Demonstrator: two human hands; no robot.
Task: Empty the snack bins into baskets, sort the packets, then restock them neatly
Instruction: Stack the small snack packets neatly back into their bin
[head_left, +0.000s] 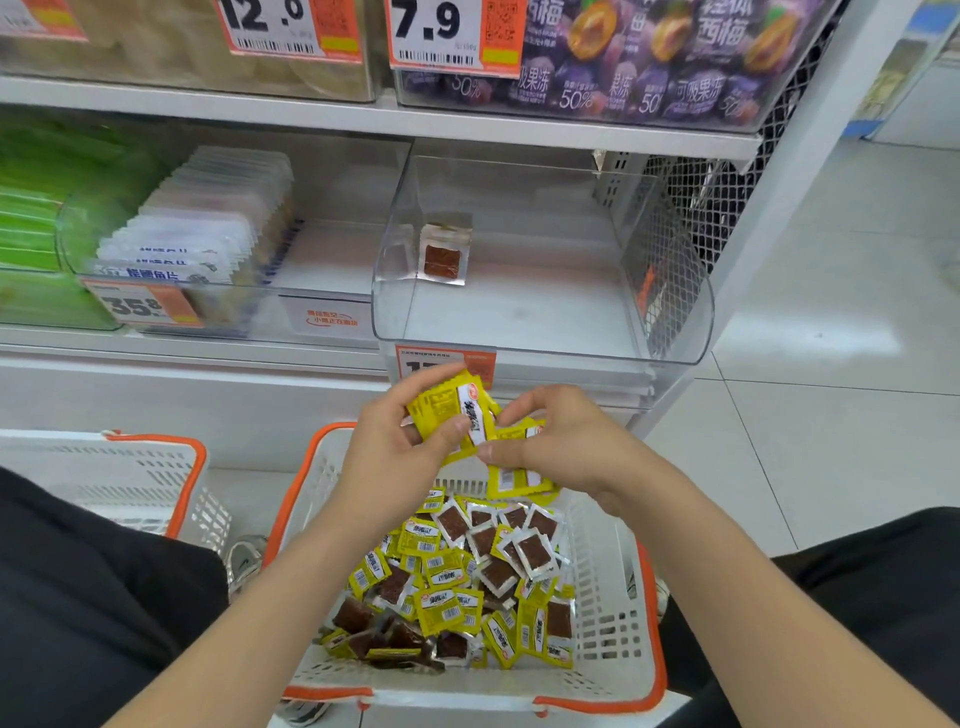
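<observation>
My left hand (397, 457) grips a small stack of yellow snack packets (457, 410) above the basket. My right hand (561, 441) pinches more yellow packets (514, 480) just to the right, touching the stack. Below them a white basket with an orange rim (608, 623) holds a heap of yellow and clear packets (467, 577). On the shelf ahead, a clear plastic bin (545, 322) holds a single clear packet (444, 254) leaning at its back left.
A second white basket (124, 483) stands on the floor at the left. The neighbouring bin (208, 239) holds upright white packets, with green packs further left. Price tags hang on the shelf edges. Tiled floor lies to the right. My dark trouser legs flank the basket.
</observation>
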